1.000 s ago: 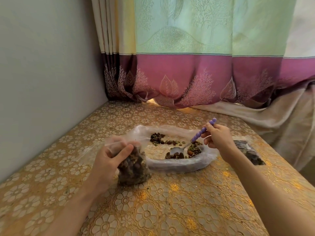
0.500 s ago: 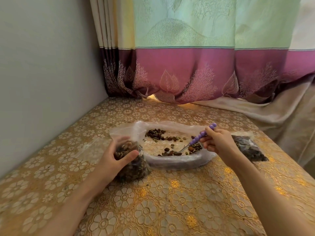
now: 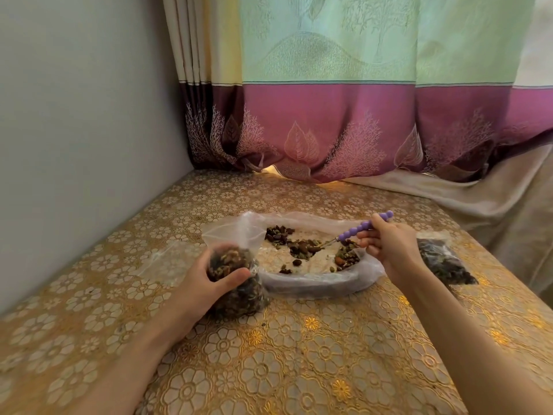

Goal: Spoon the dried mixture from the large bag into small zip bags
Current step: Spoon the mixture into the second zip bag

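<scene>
The desk (image 3: 299,354) is covered with a glossy gold cloth patterned all over in pale lace-like flowers, and it sits pushed into a corner of the room: a plain grey-white wall (image 3: 74,130) runs along its left edge, and a curtain (image 3: 329,115) hangs across the back, pale green with a faint tree design above, a magenta band with light leaf and branch motifs below, its hem bunched on the desk's far edge. A beige drape (image 3: 478,190) slumps over the far right corner. Near the middle of the desk lies the large bag (image 3: 314,283), clear plastic with its mouth spread wide, and scattered clumps of the dried mixture (image 3: 305,247) rest on its pale inside. The right hand (image 3: 389,250) is clenched around the beaded purple handle of a spoon (image 3: 365,229), whose metal end reaches down into the mixture inside the large bag. The left hand (image 3: 209,283) is curled around a small zip bag (image 3: 236,283) standing upright on the desk, just beside the large bag's near left rim, thumb across its front; it is packed with dark brown and greenish pieces. A second filled small bag (image 3: 446,262) lies flat on the desk to the right, beyond the right wrist. An empty clear bag (image 3: 167,262) lies flat to the left of the left hand.
</scene>
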### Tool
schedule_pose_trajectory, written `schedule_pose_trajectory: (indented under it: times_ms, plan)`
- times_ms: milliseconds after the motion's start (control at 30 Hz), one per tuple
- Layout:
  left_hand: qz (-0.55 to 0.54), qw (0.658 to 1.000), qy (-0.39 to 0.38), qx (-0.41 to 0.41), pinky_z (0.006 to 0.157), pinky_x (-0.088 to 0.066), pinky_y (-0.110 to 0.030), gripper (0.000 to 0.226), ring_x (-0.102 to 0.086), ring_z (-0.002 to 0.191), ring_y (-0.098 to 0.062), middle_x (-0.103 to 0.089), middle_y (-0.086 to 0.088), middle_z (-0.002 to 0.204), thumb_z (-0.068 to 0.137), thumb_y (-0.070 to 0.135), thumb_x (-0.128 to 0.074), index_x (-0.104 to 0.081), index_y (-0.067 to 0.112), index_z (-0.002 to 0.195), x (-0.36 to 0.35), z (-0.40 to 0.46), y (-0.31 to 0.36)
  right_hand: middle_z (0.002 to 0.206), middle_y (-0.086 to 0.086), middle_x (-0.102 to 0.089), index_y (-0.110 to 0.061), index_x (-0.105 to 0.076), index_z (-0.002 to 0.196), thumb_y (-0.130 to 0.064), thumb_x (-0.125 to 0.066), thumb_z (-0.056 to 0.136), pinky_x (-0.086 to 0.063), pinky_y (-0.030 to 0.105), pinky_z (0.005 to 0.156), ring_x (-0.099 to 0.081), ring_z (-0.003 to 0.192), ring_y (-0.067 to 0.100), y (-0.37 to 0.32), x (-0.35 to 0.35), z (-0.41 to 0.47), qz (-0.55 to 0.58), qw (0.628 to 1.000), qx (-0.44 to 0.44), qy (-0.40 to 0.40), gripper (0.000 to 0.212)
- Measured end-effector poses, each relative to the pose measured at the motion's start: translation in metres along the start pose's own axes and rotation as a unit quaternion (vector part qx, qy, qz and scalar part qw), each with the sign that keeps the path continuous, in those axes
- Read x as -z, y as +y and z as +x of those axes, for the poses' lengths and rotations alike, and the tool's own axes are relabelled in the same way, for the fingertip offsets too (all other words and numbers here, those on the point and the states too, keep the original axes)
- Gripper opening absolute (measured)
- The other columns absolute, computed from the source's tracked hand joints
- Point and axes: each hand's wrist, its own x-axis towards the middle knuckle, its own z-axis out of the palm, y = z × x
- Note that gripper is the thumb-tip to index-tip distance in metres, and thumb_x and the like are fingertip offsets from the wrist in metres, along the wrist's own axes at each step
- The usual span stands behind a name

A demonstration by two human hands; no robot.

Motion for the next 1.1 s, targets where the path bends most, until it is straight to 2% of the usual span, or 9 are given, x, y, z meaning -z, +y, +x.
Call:
schedule_pose_trajectory:
  times_ms: [67, 200, 333, 467, 600, 733, 900, 967, 1100]
  plan:
    - [-0.004, 1.000, 0.000, -0.003, 0.071, -0.045, -0.019, 0.063, -0.053, 0.098, -0.004, -0.055, 0.015, 0.106, 0.051, 0.064, -0.078, -0.054, 0.044, 0.106, 0.000, 0.001, -0.001, 0.048, 0.001, -0.063, -0.004, -0.056, 0.071, -0.013, -0.043, 0.099, -0.038, 0.015, 0.038, -0.053, 0.040, 0.007, -0.007, -0.005, 0.000, 0.004, 1.000, 0.024, 0.002, 0.032]
    - [-0.014, 1.000, 0.000, -0.005, 0.074, -0.046, -0.019, 0.079, -0.055, 0.099, -0.003, -0.058, 0.014, 0.107, 0.035, 0.072, -0.072, -0.056, 0.043, 0.106, 0.000, 0.001, -0.003, 0.051, 0.003, -0.064, -0.005, -0.056, 0.070, -0.012, -0.042, 0.099, -0.038, 0.016, 0.040, -0.052, 0.043, 0.008, -0.026, -0.020, 0.000, 0.039, 0.998, 0.051, -0.020, 0.033]
    - [-0.018, 1.000, -0.009, -0.003, 0.073, -0.045, -0.016, 0.068, -0.056, 0.098, 0.000, -0.059, 0.016, 0.107, 0.043, 0.067, -0.069, -0.056, 0.044, 0.106, 0.001, 0.003, -0.007, 0.057, 0.007, -0.066, -0.005, -0.056, 0.070, -0.014, -0.043, 0.099, -0.037, 0.017, 0.040, -0.050, 0.044, 0.009, -0.045, -0.041, -0.002, 0.066, 0.995, 0.060, -0.045, 0.033]
    - [-0.018, 1.000, -0.010, 0.004, 0.073, -0.045, -0.014, 0.067, -0.059, 0.090, 0.008, -0.063, 0.021, 0.100, 0.041, 0.073, -0.070, -0.057, 0.048, 0.102, 0.001, 0.004, -0.009, 0.066, 0.014, -0.067, -0.005, -0.054, 0.071, -0.014, -0.042, 0.100, -0.033, 0.015, 0.037, -0.046, 0.045, 0.009, -0.053, -0.063, -0.010, 0.079, 0.990, 0.067, -0.092, 0.033]
    - [-0.026, 1.000, -0.012, 0.000, 0.077, -0.046, -0.017, 0.073, -0.061, 0.093, 0.002, -0.065, 0.018, 0.100, 0.034, 0.080, -0.070, -0.059, 0.050, 0.100, 0.001, 0.006, -0.011, 0.073, 0.019, -0.063, -0.005, -0.056, 0.073, -0.014, -0.043, 0.100, -0.034, 0.017, 0.036, -0.047, 0.044, 0.011, -0.051, -0.077, -0.022, 0.045, 0.985, 0.108, -0.124, 0.031]
    - [-0.036, 0.999, -0.019, -0.001, 0.077, -0.047, -0.019, 0.069, -0.062, 0.092, 0.002, -0.066, 0.022, 0.096, 0.032, 0.080, -0.071, -0.059, 0.055, 0.096, 0.001, 0.007, -0.011, 0.065, 0.011, -0.065, -0.005, -0.057, 0.077, -0.017, -0.044, 0.100, -0.034, 0.019, 0.039, -0.049, 0.046, 0.012, -0.046, -0.082, -0.032, 0.024, 0.973, 0.152, -0.172, 0.029]
    - [-0.037, 0.999, -0.012, -0.004, 0.074, -0.047, -0.017, 0.053, -0.061, 0.092, 0.003, -0.065, 0.019, 0.101, 0.038, 0.069, -0.075, -0.055, 0.063, 0.087, 0.000, 0.006, -0.007, 0.066, 0.005, -0.068, -0.007, -0.059, 0.083, -0.017, -0.043, 0.099, -0.033, 0.021, 0.044, -0.052, 0.052, 0.013, -0.044, -0.080, -0.036, 0.051, 0.958, 0.151, -0.239, 0.025]
    - [-0.046, 0.999, -0.011, -0.002, 0.075, -0.048, -0.021, 0.051, -0.059, 0.097, -0.003, -0.062, 0.014, 0.107, 0.040, 0.063, -0.074, -0.055, 0.063, 0.087, 0.000, 0.005, -0.005, 0.067, 0.004, -0.069, -0.007, -0.059, 0.083, -0.016, -0.043, 0.099, -0.034, 0.021, 0.045, -0.053, 0.053, 0.012, -0.044, -0.078, -0.037, 0.060, 0.955, 0.153, -0.249, 0.025]
    - [-0.052, 0.998, -0.024, -0.003, 0.074, -0.049, -0.023, 0.060, -0.057, 0.100, -0.011, -0.057, 0.009, 0.111, 0.041, 0.058, -0.075, -0.054, 0.056, 0.097, 0.001, 0.003, -0.003, 0.083, 0.020, -0.068, -0.007, -0.058, 0.083, -0.017, -0.040, 0.100, -0.034, 0.022, 0.047, -0.052, 0.055, 0.014, -0.045, -0.071, -0.032, 0.092, 0.957, 0.148, -0.234, 0.026]
